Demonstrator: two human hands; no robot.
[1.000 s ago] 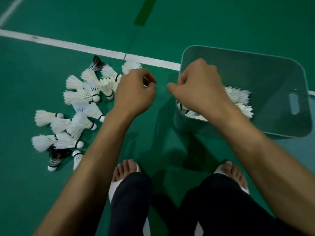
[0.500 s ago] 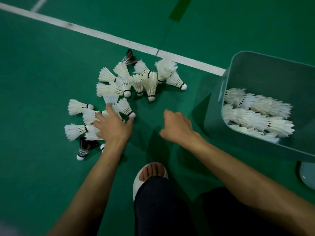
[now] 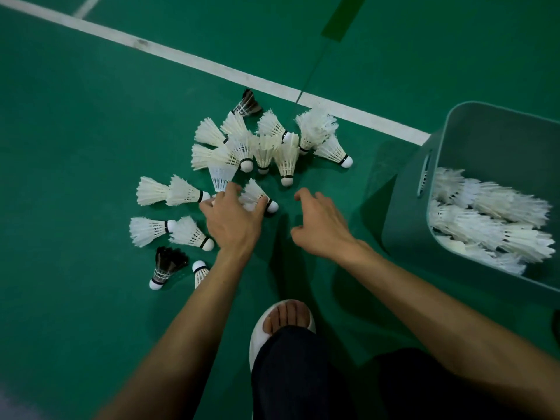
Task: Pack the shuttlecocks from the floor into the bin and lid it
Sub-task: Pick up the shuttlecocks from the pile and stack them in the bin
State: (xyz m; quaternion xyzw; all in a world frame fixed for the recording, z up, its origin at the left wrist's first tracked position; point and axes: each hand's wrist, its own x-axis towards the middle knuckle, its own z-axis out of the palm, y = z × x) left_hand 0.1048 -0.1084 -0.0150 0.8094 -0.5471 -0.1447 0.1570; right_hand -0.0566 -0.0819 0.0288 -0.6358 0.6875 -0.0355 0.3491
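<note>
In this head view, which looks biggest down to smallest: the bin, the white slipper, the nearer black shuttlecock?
1. Grey-green plastic bin, even cropped.
2. White slipper, nearer the camera, partly covered.
3. Black-feathered shuttlecock with white cork.

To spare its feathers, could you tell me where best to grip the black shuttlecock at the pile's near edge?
I'd pinch the black shuttlecock by its white cork base, coming from the near left: it lies with the cork pointing that way and the dark feathers fanning toward the pile.
</note>
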